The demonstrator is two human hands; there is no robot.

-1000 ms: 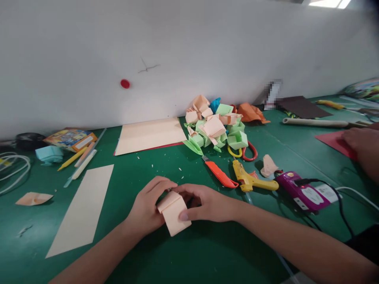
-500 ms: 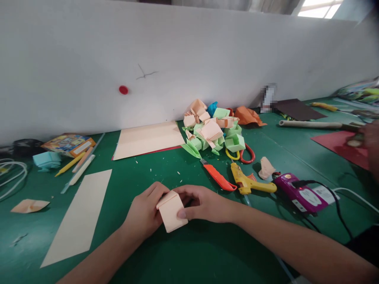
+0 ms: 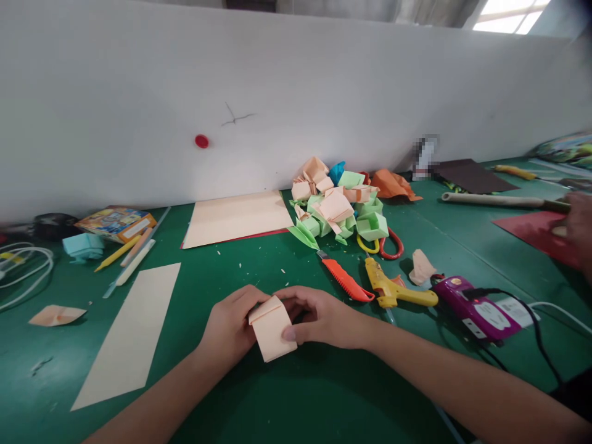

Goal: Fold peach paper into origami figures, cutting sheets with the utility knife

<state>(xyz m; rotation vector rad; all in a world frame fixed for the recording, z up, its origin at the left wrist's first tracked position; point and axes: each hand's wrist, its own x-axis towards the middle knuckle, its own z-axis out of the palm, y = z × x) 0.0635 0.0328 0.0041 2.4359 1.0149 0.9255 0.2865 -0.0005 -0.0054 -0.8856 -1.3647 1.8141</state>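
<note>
Between both hands, a small peach folded paper box (image 3: 274, 333) is held just above the green tabletop (image 3: 259, 401). My left hand (image 3: 231, 324) grips its left side, with the fingertips partly hidden behind the paper. On the other side my right hand (image 3: 319, 317) pinches the box, thumb on the front face and fingers behind. A folded flap edge runs along the top of the box. Just beyond the right hand lie an orange utility knife (image 3: 345, 279) and a yellow glue gun (image 3: 398, 290).
A heap of folded paper pieces (image 3: 335, 206) stands against the white board (image 3: 139, 111), scissors (image 3: 392, 244) beside it. Left lie a cream paper strip (image 3: 132, 333) and pens (image 3: 135, 262). A purple power box (image 3: 478, 311) with cables sits right. Another person's hand (image 3: 580, 228) is at the right edge.
The view has shifted slightly, so things on the table appear a little further right. Both hands keep the same hold on the paper box.
</note>
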